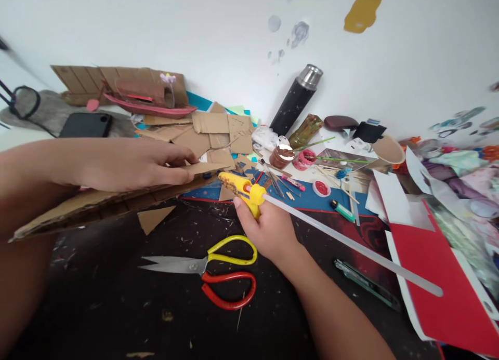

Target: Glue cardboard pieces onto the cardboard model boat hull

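My right hand (273,227) is closed around a yellow hot glue gun (238,187). From the back of the gun a long whitish glue stick (351,240) runs out to the right. The gun's nozzle points left, at the tip of a long cardboard piece (105,207); whether they touch I cannot tell. Along that piece's upper side lies my left hand (136,165), thumb and fingers bent over it and gripping it. Below, scissors (195,266) with one yellow and one red handle rest on the black table, blades pointing left and slightly apart.
Cardboard scraps (218,129) pile up behind my hands, beside a reddish model boat (148,105). A dark thermos (295,100) leans by the wall near paint jars (283,156). On the right lie a box cutter (366,284) and red paper (440,282). A phone (86,125) sits left.
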A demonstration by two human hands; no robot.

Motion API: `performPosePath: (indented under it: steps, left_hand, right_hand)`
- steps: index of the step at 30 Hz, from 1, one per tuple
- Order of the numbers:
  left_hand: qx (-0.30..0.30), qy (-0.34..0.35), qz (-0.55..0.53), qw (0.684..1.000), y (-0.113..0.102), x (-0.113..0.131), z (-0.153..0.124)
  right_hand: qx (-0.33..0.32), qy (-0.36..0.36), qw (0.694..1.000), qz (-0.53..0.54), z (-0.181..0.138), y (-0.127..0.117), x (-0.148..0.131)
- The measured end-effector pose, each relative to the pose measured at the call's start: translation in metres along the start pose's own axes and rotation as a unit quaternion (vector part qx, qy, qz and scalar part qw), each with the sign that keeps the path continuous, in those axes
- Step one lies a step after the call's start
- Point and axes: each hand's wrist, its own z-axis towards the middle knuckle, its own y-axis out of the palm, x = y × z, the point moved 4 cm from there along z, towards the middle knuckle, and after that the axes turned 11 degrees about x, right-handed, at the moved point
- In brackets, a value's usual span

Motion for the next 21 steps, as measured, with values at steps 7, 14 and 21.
performPosePath:
  steps: [7,14,21]
  left_hand:
    - [-0.128,0.020,0.028,0.991,0.009,-0.006,-0.001]
    - [-0.028,-0.002,-0.082,0.996,-0.007,-0.010,0.004]
    - [0.036,-0.153,-0.320,0.934,0.005,0.023,-0.006]
  right_hand:
    - [-0.025,0.021,0.999,-0.007,0.000,0.003,0.001]
    - [0.031,0.039,0.994,0.095,0.003,-0.006,0.006]
    - [0.058,0.193,0.925,0.321,0.013,-0.001,0.024]
